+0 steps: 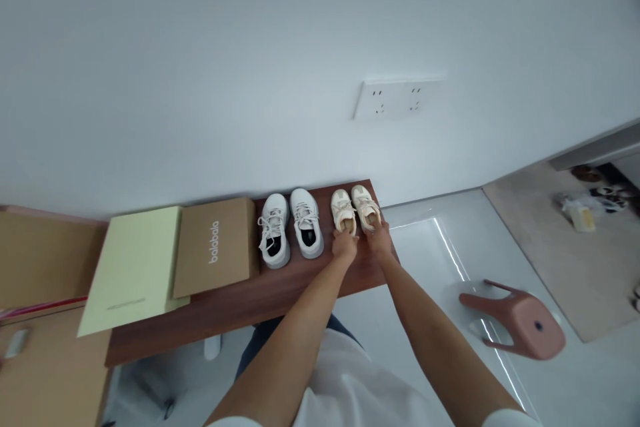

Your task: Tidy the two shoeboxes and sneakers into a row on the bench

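Two small cream sneakers stand side by side at the right end of a dark wooden bench (pixel 225 307), toes toward the wall. My left hand (pixel 346 243) grips the heel of the left cream sneaker (pixel 342 205). At the heel of the right cream sneaker (pixel 364 202), my right hand (pixel 378 238) is closed around its back edge. To their left sits a larger pair of white sneakers, the nearer one (pixel 306 217) and the farther one (pixel 275 227), both with laces and dark insoles. Neither hand touches the larger pair.
A brown shoe box (pixel 215 247) and a pale yellow box (pixel 133 267) lie left on the bench, beside large cardboard boxes (pixel 45 360). A pink stool (pixel 535 327) lies on its side at right. A socket panel (pixel 397 99) is on the wall.
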`<state>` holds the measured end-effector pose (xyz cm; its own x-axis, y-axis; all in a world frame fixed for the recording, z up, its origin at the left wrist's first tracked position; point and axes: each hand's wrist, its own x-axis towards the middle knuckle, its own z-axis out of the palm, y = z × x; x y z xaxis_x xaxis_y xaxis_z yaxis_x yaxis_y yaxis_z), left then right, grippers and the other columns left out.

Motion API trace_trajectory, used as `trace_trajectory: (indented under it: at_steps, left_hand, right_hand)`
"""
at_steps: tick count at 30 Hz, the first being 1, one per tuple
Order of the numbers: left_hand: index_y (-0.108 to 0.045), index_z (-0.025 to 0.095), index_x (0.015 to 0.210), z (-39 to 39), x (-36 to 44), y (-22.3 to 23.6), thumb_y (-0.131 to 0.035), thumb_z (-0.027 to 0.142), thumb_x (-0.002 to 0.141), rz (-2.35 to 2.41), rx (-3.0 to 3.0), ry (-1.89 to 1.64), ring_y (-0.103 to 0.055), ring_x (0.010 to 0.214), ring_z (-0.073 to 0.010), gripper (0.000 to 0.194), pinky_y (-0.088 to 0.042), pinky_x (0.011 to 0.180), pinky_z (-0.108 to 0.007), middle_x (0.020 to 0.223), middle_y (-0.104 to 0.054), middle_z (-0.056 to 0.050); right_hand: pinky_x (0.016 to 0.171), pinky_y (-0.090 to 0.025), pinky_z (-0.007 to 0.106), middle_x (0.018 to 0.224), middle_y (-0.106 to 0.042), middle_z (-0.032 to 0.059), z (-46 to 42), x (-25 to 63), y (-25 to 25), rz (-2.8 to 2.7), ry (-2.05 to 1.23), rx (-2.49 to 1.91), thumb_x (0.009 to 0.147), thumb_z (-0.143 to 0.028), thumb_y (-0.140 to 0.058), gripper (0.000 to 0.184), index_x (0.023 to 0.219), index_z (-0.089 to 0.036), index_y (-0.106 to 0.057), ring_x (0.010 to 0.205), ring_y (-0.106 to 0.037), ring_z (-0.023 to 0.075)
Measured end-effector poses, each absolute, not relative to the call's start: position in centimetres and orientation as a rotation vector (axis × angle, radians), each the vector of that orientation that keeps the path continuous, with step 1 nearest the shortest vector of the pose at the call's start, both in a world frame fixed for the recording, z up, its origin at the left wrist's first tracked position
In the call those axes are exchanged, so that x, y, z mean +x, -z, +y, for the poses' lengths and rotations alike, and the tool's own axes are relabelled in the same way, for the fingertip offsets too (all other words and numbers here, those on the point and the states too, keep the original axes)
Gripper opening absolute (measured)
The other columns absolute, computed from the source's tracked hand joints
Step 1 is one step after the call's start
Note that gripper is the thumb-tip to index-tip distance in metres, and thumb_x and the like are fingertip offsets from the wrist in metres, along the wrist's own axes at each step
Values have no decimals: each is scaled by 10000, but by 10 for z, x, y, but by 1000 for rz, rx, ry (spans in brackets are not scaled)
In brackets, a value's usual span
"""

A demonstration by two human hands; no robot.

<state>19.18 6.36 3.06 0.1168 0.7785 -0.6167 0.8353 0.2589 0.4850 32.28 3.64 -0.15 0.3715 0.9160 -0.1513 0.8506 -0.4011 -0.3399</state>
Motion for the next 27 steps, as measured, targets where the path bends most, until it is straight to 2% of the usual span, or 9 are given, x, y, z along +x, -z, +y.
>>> trace_trajectory:
  at_steps: [2, 5, 7, 9, 13, 16, 19, 23, 27]
  left_hand:
    - [-650, 230, 1230, 70, 189, -27, -578, 451, 925, 1678, 1505, 78, -670, 1131, -291, 383, -506, 935, -383, 1405, -529, -174]
    - [-696, 221, 1104, 76, 182, -23, -594, 473, 911, 1671, 1504, 23, -689, 1082, -271, 333, -507, 928, -368, 1326, -592, -155]
    - [-702, 209, 1040, 78, 179, -20, -575, 444, 930, 1641, 1496, -68, -689, 1075, -260, 288, -501, 938, -361, 1219, -661, -139]
    - [-694, 203, 1017, 77, 178, -17, -547, 403, 954, 1567, 1436, -190, -690, 1064, -245, 256, -501, 939, -351, 1111, -711, -117]
    - [-631, 230, 1184, 69, 181, -10, -470, 399, 997, 1312, 1071, -397, -714, 981, -197, 299, -540, 852, -323, 1070, -733, -74]
    - [-539, 283, 1307, 63, 181, -5, -418, 414, 1006, 1183, 814, -431, -725, 943, -161, 349, -550, 809, -299, 1132, -706, -48]
    - [-491, 322, 1321, 60, 173, -1, -382, 388, 1001, 1156, 721, -339, -728, 931, -137, 344, -555, 784, -284, 1211, -661, -37]
    - [-460, 360, 1295, 59, 161, 5, -306, 316, 1004, 1260, 734, -159, -730, 891, -118, 332, -561, 762, -290, 1197, -646, -29]
    - [-464, 346, 1297, 60, 165, 9, -323, 291, 1001, 1282, 754, -182, -723, 887, -104, 332, -555, 802, -291, 1198, -656, -30]
  right_hand:
    - [953, -493, 338, 1359, -540, 156, 37, 323, 6, -1408, -497, -2394, 923, -312, -508, 458, 1364, -188, -519, 1130, -609, 226]
    - [972, -486, 369, 1219, -619, 142, 35, 330, 8, -1280, -547, -2299, 908, -399, -543, 354, 1169, -172, -615, 1099, -604, 242]
    - [957, -498, 401, 1097, -663, 118, 34, 338, 7, -1169, -612, -2227, 873, -479, -583, 360, 1074, -182, -611, 1024, -618, 252]
    - [892, -531, 405, 977, -675, 68, 34, 347, 6, -993, -703, -2116, 818, -555, -632, 434, 1064, -204, -568, 909, -632, 237]
    - [714, -568, 320, 824, -626, -35, 32, 359, 8, -570, -912, -1812, 705, -588, -750, 580, 1078, -245, -468, 728, -627, 163]
    - [674, -577, 290, 798, -617, -73, 27, 359, 12, -333, -1065, -1675, 681, -545, -793, 574, 1051, -277, -447, 670, -631, 128]
    - [699, -598, 322, 781, -630, -72, 21, 355, 19, -268, -1197, -1630, 747, -555, -730, 458, 1005, -292, -458, 679, -657, 136]
    - [713, -612, 351, 788, -646, -25, 18, 349, 28, -364, -1246, -1642, 797, -615, -624, 373, 921, -291, -486, 746, -682, 172]
    - [705, -618, 335, 779, -641, -48, 23, 349, 30, -185, -1199, -1565, 786, -500, -682, 356, 1024, -296, -514, 691, -655, 144]
